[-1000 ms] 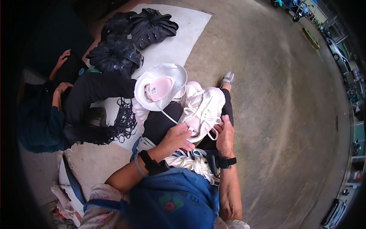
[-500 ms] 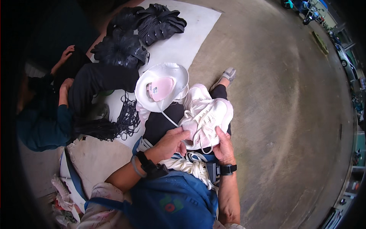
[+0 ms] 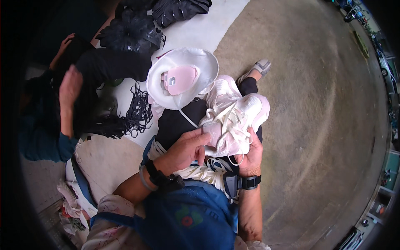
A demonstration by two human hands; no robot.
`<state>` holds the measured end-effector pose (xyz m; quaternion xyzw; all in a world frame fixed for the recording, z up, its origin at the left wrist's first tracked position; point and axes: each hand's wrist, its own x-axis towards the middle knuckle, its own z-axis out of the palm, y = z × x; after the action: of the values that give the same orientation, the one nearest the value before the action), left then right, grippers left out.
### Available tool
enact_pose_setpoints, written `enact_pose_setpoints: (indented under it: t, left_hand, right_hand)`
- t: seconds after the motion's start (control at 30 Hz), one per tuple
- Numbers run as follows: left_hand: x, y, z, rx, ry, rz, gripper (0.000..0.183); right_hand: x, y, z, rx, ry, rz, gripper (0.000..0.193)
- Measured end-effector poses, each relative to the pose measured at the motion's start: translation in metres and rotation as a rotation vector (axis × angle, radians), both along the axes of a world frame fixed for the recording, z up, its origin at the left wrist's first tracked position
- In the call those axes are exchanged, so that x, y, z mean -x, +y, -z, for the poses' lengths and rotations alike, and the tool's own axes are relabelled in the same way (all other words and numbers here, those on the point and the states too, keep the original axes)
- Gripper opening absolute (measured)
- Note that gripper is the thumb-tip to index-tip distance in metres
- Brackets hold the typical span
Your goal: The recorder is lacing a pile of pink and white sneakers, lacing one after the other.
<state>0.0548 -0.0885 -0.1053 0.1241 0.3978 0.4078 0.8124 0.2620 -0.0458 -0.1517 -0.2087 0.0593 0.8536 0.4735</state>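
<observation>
A pair of white and pale pink sneakers (image 3: 250,109) rests across my lap, toes pointing away from me, with loose cream laces (image 3: 230,121) over the nearer one. My left hand (image 3: 187,146) has its thumb on the pink tongue (image 3: 213,132) of that sneaker, fingers curled below. On the sneaker's right side, my right hand (image 3: 251,155) grips the edge near the opening, thumb up by the laces. What the fingertips do underneath is hidden. A bundle of cream laces (image 3: 204,174) lies on my lap against the blue apron (image 3: 187,221).
Beyond my left knee sits a round white fabric bag (image 3: 208,62) with pink pieces (image 3: 183,79) in it. A seated co-worker (image 3: 46,125) is at the left, beside dark laces (image 3: 139,110). Black bundles (image 3: 131,35) lie on the white sheet (image 3: 225,16). Motorbikes (image 3: 354,14) stand far right.
The whole view has shifted a little. My hands keep their hold on the sneaker, which is tilted slightly differently. The co-worker's nearer hand has risen from the knee.
</observation>
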Motion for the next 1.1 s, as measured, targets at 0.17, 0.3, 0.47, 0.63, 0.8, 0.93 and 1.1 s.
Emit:
enact_pose_setpoints:
  t: [0.17, 0.3, 0.47, 0.63, 0.8, 0.93, 1.1]
  left_hand:
    - [0.008, 0.002, -0.005, -0.032, -0.023, 0.016, 0.039]
    - [0.006, 0.003, -0.007, -0.009, -0.024, 0.05, 0.041]
    - [0.006, 0.015, -0.023, -0.044, 0.043, 0.166, 0.044]
    - [0.001, 0.02, -0.027, -0.044, 0.076, 0.174, 0.048]
    - [0.011, 0.015, -0.041, -0.065, 0.303, 0.251, 0.042]
    - [0.054, 0.021, -0.053, -0.194, 0.633, 0.192, 0.028]
    - [0.114, 0.052, -0.023, -0.456, 1.299, -0.333, 0.036]
  right_hand:
    - [0.009, 0.001, -0.019, -0.006, 0.265, 0.05, 0.047]
    - [0.007, 0.004, -0.014, 0.058, 0.068, 0.095, 0.049]
    - [-0.002, 0.017, -0.004, 0.036, -0.023, 0.019, 0.038]
    - [-0.004, 0.024, 0.001, 0.101, 0.062, 0.014, 0.033]
    - [0.001, 0.023, -0.002, 0.148, 0.196, 0.02, 0.032]
    - [-0.005, 0.016, -0.001, 0.102, 0.11, 0.075, 0.036]
    - [0.004, 0.003, -0.017, 0.018, -0.147, 0.087, 0.062]
